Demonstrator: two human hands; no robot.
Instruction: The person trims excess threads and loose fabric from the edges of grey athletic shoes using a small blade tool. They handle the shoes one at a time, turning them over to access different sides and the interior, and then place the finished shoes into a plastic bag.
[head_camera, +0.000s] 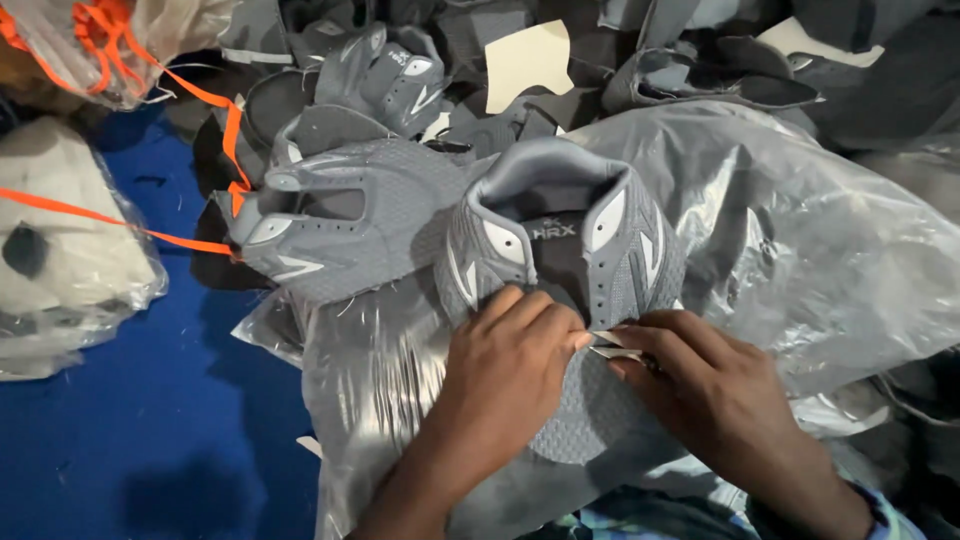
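Far left of frame: clear plastic bag of white padding (70, 250) on the blue floor (150, 430), orange ribbon strap (100, 218) running across it. Left of centre: flat grey mesh shoe upper with white trim (340, 225), lying idle.

Centre: grey mesh shoe upper with padded collar and dark tongue (560, 250), collar towards the top of the frame, resting on a crinkled clear plastic bag (800, 240).

Left hand (505, 375): fingers curled together, pressed down on the toe-side mesh, fingertips touching a small pale strip (612, 345) at the tongue base.

Right hand (705, 385): thumb and forefinger pinching that same strip from the right side.

My read: keep the left hand flat as the anchor so the mesh doesn't pucker; right hand should work the strip low and parallel to the surface, not upward. Strip is mostly hidden by fingers, can't tell its material.

Top of frame: heap of more grey upper pieces (400, 70) and a cream card piece (527, 62).
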